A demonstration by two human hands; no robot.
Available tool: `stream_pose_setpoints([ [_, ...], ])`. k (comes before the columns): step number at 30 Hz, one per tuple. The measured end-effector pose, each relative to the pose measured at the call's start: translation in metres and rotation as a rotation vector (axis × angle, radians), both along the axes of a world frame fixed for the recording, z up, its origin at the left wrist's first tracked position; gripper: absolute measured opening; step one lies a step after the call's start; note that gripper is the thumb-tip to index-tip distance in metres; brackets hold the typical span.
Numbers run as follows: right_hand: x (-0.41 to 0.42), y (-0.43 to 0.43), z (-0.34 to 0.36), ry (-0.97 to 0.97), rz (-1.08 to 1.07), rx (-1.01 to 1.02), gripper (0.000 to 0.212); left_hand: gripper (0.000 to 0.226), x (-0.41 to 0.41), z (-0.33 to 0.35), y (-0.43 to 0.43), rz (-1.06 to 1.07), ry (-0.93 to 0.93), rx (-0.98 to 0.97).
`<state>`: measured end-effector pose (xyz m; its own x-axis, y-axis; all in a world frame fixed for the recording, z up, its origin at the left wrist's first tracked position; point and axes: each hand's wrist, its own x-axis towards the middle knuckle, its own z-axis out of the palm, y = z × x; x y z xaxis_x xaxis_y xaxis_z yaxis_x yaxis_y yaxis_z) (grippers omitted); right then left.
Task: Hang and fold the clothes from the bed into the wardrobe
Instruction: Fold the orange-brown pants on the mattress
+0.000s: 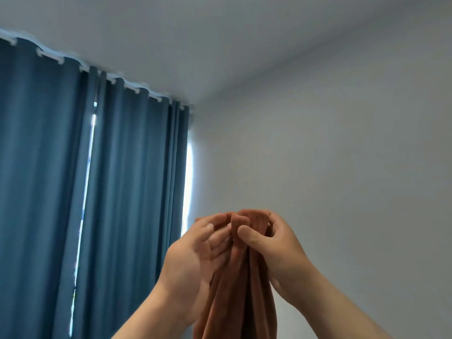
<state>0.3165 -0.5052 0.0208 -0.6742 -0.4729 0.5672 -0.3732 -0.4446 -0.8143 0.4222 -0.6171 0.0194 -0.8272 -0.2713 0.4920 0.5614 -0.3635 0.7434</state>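
Head view, 6 o'clock: the right hand (274,243) pinches the brown cloth (241,294); the left hand (195,253) touches it, grip unclear. Probably folding; next, align edges.

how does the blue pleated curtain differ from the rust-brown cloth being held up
The blue pleated curtain hangs from white hooks along the ceiling; the rust-brown cloth is pinched at its top by the right hand, with the left hand against it. The curtain spreads wide; the cloth is bunched narrow. Both fall in vertical folds.
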Motion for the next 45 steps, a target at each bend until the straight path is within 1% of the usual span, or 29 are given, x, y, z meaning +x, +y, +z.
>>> stream_pose_setpoints([
  [2,-0.001,0.003,0.0,0.026,-0.059,-0.026,0.038,0.047,-0.004,-0.002,-0.003,-0.003,-0.001,-0.046],
  [4,-0.003,0.006,0.001,0.02,-0.084,-0.064,0.029,0.058,-0.008,-0.006,-0.007,0.045,-0.008,-0.104],
  [5,-0.005,0.008,0.001,0.015,-0.086,-0.078,0.026,0.055,-0.01,-0.008,-0.009,0.099,-0.006,-0.146],
  [6,-0.005,0.01,0.002,0.002,-0.072,-0.088,0.026,0.05,-0.013,-0.013,-0.011,0.186,0.003,-0.19],
  [7,-0.008,0.01,0.001,-0.016,-0.028,-0.103,0.028,0.045,-0.017,-0.02,-0.015,0.347,0.007,-0.248],
  [8,-0.009,0.011,0.001,-0.04,0.033,-0.118,0.031,0.047,-0.021,-0.027,-0.017,0.515,-0.021,-0.297],
  [9,-0.011,0.011,0.001,-0.058,0.097,-0.128,0.038,0.054,-0.024,-0.034,-0.019,0.629,-0.09,-0.316],
  [10,-0.011,0.011,0.0,-0.075,0.157,-0.136,0.044,0.066,-0.027,-0.042,-0.022,0.663,-0.158,-0.325],
  [11,-0.012,0.011,-0.001,-0.082,0.205,-0.141,0.05,0.076,-0.028,-0.048,-0.025,0.541,-0.21,-0.284],
  [12,-0.012,0.011,-0.003,-0.083,0.246,-0.135,0.055,0.08,-0.027,-0.052,-0.028,0.33,-0.242,-0.198],
  [13,-0.012,0.011,-0.004,-0.083,0.278,-0.119,0.058,0.079,-0.025,-0.054,-0.03,0.131,-0.283,-0.133],
  [14,-0.013,0.012,-0.005,-0.089,0.291,-0.084,0.057,0.077,-0.021,-0.056,-0.033,0.02,-0.317,-0.094],
  [15,-0.014,0.014,-0.006,-0.094,0.28,-0.031,0.055,0.073,-0.017,-0.059,-0.037,-0.024,-0.325,-0.08],
  [17,-0.018,0.021,-0.007,-0.062,0.22,0.128,0.051,0.061,-0.014,-0.066,-0.048,0.003,-0.303,-0.061],
  [20,-0.019,0.032,-0.006,0.171,0.078,0.488,0.046,0.033,-0.005,-0.068,-0.059,0.126,-0.249,-0.101],
  [22,-0.015,0.03,-0.006,0.308,0.005,0.673,0.055,0.026,0.001,-0.071,-0.06,0.18,-0.231,-0.199],
  [24,-0.01,0.018,-0.009,0.379,-0.034,0.819,0.067,0.025,0.006,-0.077,-0.057,0.212,-0.234,-0.29],
  [25,-0.008,0.011,-0.012,0.394,-0.03,0.894,0.069,0.025,0.006,-0.082,-0.057,0.226,-0.243,-0.333],
  [26,-0.007,0.005,-0.016,0.401,-0.011,0.96,0.066,0.025,0.007,-0.087,-0.058,0.236,-0.258,-0.373],
  [28,-0.009,-0.005,-0.029,0.404,0.055,1.037,0.041,0.027,0.007,-0.098,-0.063,0.245,-0.29,-0.436],
  [29,-0.013,-0.009,-0.037,0.388,0.099,1.044,0.029,0.028,0.006,-0.103,-0.068,0.246,-0.31,-0.45],
  [30,-0.018,-0.014,-0.047,0.354,0.142,1.034,0.021,0.029,0.005,-0.109,-0.073,0.244,-0.337,-0.455],
  [31,-0.023,-0.019,-0.059,0.302,0.188,1.012,0.019,0.03,0.002,-0.115,-0.078,0.239,-0.366,-0.463],
  [34,-0.049,-0.033,-0.107,0.096,0.302,0.923,0.032,0.029,-0.015,-0.147,-0.084,0.272,-0.425,-0.526],
  [36,-0.074,-0.04,-0.147,-0.024,0.309,0.886,0.033,0.029,-0.037,-0.182,-0.085,0.414,-0.445,-0.625],
  [38,-0.103,-0.042,-0.193,-0.144,0.309,0.875,0.033,0.035,-0.065,-0.235,-0.086,0.674,-0.479,-0.746],
  [40,-0.137,-0.039,-0.248,-0.269,0.299,0.879,0.038,0.059,-0.095,-0.296,-0.077,0.917,-0.518,-0.865],
  [42,-0.175,-0.029,-0.306,-0.416,0.271,0.884,0.047,0.071,-0.126,-0.363,-0.058,0.966,-0.541,-0.881],
  [45,-0.241,-0.005,-0.387,-0.625,0.253,0.896,0.046,0.078,-0.179,-0.476,-0.018,0.866,-0.67,-0.937],
])
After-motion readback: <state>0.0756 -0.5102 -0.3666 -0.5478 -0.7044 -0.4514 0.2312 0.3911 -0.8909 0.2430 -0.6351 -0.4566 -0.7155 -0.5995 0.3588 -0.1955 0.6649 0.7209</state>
